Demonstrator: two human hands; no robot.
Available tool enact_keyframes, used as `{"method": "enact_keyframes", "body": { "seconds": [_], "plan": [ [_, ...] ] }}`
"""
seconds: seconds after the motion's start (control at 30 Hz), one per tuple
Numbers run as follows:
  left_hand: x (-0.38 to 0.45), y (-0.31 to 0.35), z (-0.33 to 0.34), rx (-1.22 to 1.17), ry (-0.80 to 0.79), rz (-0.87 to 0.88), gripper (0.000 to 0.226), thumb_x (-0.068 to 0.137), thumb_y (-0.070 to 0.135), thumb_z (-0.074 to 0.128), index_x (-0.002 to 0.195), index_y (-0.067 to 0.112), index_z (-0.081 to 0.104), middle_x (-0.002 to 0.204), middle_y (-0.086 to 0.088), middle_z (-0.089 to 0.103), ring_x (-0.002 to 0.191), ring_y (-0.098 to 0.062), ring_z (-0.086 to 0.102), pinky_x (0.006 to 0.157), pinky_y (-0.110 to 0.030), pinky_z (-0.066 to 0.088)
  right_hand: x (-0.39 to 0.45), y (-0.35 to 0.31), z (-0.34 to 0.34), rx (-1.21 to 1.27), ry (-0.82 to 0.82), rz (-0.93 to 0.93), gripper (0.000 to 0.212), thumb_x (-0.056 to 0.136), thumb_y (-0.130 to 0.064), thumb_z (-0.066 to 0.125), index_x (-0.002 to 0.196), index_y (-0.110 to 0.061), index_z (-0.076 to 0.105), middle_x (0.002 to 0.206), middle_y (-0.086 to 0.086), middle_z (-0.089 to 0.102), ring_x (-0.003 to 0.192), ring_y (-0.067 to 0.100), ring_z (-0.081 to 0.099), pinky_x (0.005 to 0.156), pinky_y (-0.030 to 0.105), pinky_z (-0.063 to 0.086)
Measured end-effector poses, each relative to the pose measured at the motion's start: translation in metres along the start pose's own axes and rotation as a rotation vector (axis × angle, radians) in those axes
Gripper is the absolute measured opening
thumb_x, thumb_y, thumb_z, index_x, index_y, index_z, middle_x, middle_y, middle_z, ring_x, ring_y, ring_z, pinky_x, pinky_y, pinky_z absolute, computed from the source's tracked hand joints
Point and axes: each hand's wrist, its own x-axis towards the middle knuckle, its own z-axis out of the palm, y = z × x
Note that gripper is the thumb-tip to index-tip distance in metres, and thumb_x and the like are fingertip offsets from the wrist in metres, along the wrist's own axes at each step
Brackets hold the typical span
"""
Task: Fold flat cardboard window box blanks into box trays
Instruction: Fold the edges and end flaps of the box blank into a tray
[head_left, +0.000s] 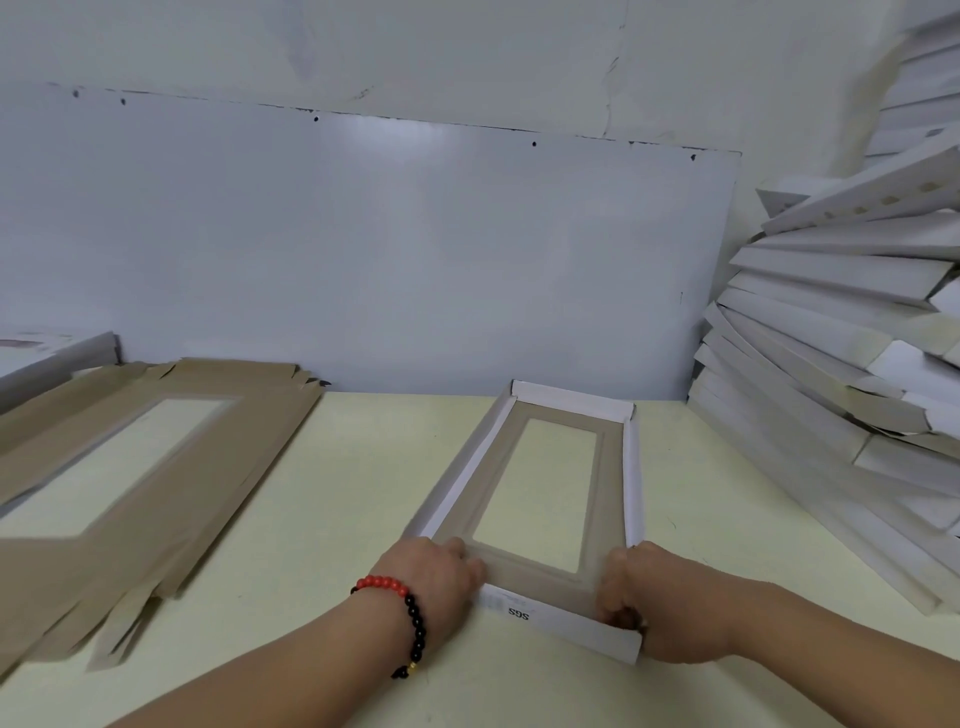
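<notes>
Gripping the near corners of a half-formed box tray (540, 499) on the pale surface (343, 499).
The left hand (434, 574) and right hand (641, 603) each curl round a near corner, side walls raised, its window showing the surface beneath. Flat brown blanks (119, 478) lie at left; folded white trays (841, 332) are stacked at right. A red and black bead bracelet (408, 618) circles the left wrist.
</notes>
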Motion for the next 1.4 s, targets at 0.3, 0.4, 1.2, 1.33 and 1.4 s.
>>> {"method": "enact_keyframes", "body": {
  "seconds": [0.3,0.4,1.2,1.33,1.4],
  "plan": [
    [0.003,0.000,0.002,0.000,-0.014,-0.008,0.040,0.087,0.006,0.044,0.126,0.014,0.043,0.117,-0.011,0.047,0.077,-0.032,0.052,0.064,-0.037,0.040,0.003,-0.003,0.001,-0.190,-0.028,-0.090,0.008,0.084,-0.013,0.049,0.078,-0.016,0.053,0.087,0.000,0.050,0.095,0.021,0.046,0.080,0.034,0.044],
    [0.003,0.001,0.003,0.002,-0.023,-0.019,0.041,0.086,0.005,0.046,0.126,0.014,0.043,0.117,-0.011,0.046,0.086,-0.034,0.058,0.065,-0.037,0.041,0.003,-0.004,0.001,-0.235,-0.039,-0.076,0.010,0.084,-0.011,0.048,0.077,-0.017,0.050,0.087,0.004,0.054,0.090,0.023,0.047,0.077,0.031,0.038],
    [-0.002,0.005,0.000,-0.041,0.021,-0.050,0.040,0.087,0.002,0.041,0.126,0.012,0.045,0.118,-0.012,0.048,0.094,-0.035,0.058,0.068,-0.039,0.042,0.014,-0.032,0.017,-0.339,0.001,0.182,0.029,0.100,-0.034,0.044,0.115,-0.012,0.055,0.114,0.010,0.059,0.105,0.033,0.057,0.083,0.037,0.038],
    [-0.001,0.005,0.000,-0.037,0.019,-0.044,0.040,0.087,0.002,0.042,0.126,0.012,0.044,0.118,-0.012,0.047,0.093,-0.035,0.059,0.066,-0.038,0.040,0.015,-0.043,0.022,-0.092,0.075,0.255,0.014,0.093,-0.006,0.042,0.097,-0.019,0.043,0.094,0.002,0.051,0.103,0.031,0.058,0.073,0.036,0.041],
    [-0.002,0.005,0.000,-0.038,0.016,-0.046,0.039,0.087,0.002,0.042,0.125,0.012,0.044,0.117,-0.012,0.047,0.093,-0.035,0.059,0.065,-0.038,0.040,0.014,-0.046,0.024,-0.073,0.129,0.276,0.019,0.090,-0.002,0.041,0.096,-0.019,0.040,0.083,-0.002,0.039,0.097,0.031,0.059,0.066,0.034,0.036]
  ]
}}
